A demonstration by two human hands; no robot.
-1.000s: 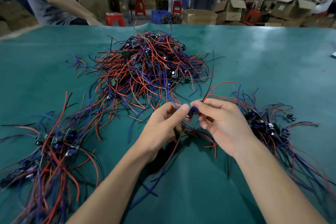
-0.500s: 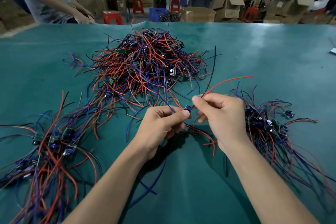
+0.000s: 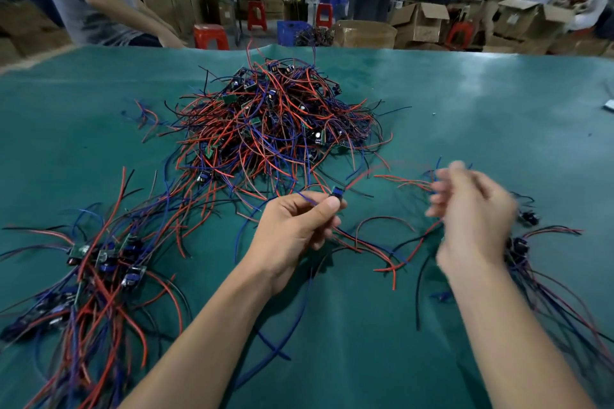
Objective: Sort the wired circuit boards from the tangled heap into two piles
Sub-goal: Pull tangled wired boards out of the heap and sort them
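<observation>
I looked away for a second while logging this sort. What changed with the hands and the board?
The right hand let go of the board and swung right, now blurred. The left hand still pinches the board. The heap and both side piles stayed put.

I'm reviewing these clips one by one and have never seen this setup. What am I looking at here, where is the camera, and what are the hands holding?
There is no machine: a person works with bare hands, filmed by a camera worn on the head, looking forward and down. On the green table cover lies a tangled heap of small circuit boards with red, blue and black wires. Two sorted piles lie nearer: left pile, right pile. The left hand pinches one wired board. The right hand is blurred; whether it holds anything cannot be told.
</observation>
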